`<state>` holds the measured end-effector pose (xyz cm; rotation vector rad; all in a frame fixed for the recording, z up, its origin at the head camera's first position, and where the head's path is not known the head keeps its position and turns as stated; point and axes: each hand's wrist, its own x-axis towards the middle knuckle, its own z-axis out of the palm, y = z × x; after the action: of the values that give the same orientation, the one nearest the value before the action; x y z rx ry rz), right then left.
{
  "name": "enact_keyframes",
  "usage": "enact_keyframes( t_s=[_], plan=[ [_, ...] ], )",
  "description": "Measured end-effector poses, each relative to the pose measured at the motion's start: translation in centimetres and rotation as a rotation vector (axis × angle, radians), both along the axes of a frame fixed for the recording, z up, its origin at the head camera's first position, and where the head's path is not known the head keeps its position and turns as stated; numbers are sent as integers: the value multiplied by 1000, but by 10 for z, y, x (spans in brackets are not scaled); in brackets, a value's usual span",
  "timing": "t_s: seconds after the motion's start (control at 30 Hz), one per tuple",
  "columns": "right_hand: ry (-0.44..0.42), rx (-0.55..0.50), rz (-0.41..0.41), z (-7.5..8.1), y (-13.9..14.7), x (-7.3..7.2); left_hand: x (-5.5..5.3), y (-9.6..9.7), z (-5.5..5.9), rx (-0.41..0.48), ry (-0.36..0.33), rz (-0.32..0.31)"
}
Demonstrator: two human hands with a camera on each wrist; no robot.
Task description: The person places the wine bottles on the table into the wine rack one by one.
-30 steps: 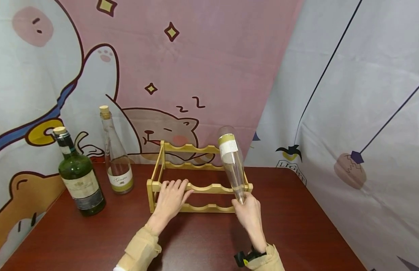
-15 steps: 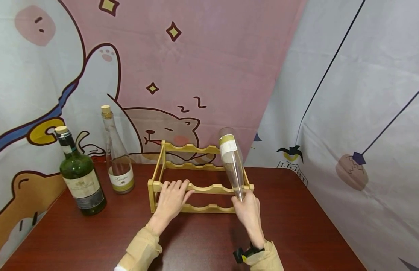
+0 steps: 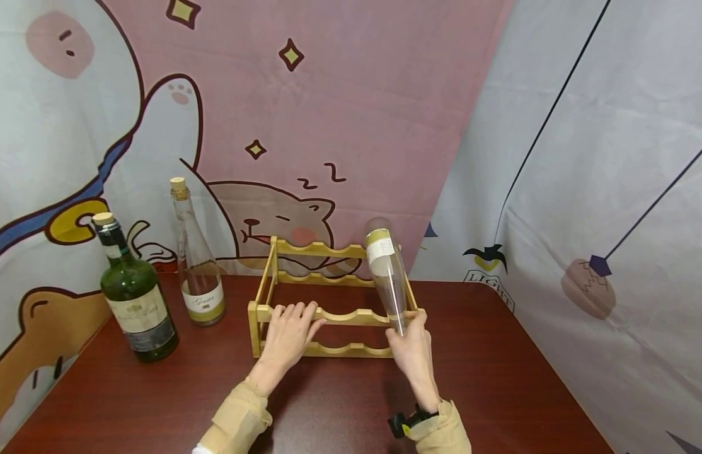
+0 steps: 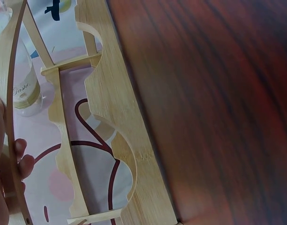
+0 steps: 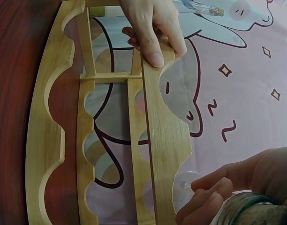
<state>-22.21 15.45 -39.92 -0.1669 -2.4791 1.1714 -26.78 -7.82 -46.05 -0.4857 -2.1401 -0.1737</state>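
Note:
A light wooden wine rack (image 3: 351,317) with scalloped rails stands on the table. My left hand (image 3: 287,334) grips its upper front rail near the left end; the left wrist view shows fingertips (image 4: 25,165) curled around the wood. At the rack's right end, my right hand (image 3: 410,356) holds a clear glass bottle (image 3: 387,277) by the neck. The bottle lies tilted across the top, its labelled base pointing to the back and raised. Most of the neck is hidden by the hand. In the right wrist view only a bit of clear glass (image 5: 186,185) shows beside the fingers.
To the left of the rack stand a corked green bottle (image 3: 138,309) and a corked clear bottle (image 3: 200,277), both upright. The dark red-brown table (image 3: 339,403) ends at a printed cloth backdrop (image 3: 379,107) behind and at the sides.
My right hand and the bottle have shifted slightly left, the bottle's base sinking a little toward the back rail. The left hand keeps its hold on the front rail.

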Motion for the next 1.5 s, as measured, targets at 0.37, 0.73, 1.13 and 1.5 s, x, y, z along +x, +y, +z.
enact_keyframes(
  t_s=[0.37, 0.73, 1.13, 1.5],
  plan=[
    [19, -2, -14, -4, -3, -4, -1, 0, -2, 4, 8, -3],
    [-5, -17, -29, -5, -5, -8, 0, 1, -2, 15, -4, -2],
    [9, -12, -17, -4, -8, -11, 0, 2, -2, 9, 14, 1],
    [-60, 22, 1, 1, -10, -12, 0, 2, -3, 12, 33, -2]
  ],
)
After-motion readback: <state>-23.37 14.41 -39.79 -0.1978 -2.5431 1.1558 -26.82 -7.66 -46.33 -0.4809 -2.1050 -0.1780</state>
